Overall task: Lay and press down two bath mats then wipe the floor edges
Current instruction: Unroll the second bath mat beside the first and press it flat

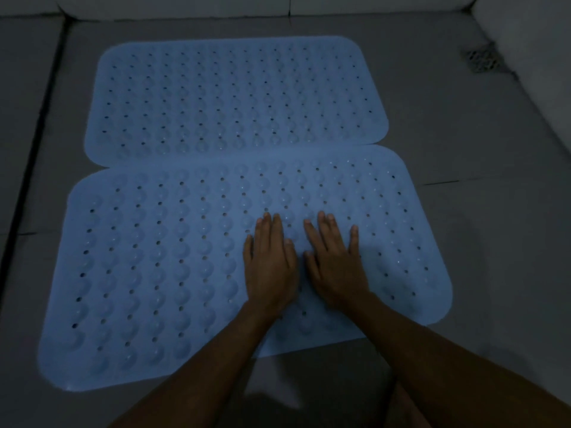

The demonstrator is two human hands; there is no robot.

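Left hand: laid flat, fingers straight, pressed on near mat.
Right hand: flat beside it, likewise pressed.
Far mat: overlapped by near mat's edge.

near mat touching far mat behind.

Single head-worn wide-angle view, looking forward and steeply down, close above grey tiled floor, two pale blue perforated rubber bath mats toward 12 o'clock, forearms entering from 6 o'clock
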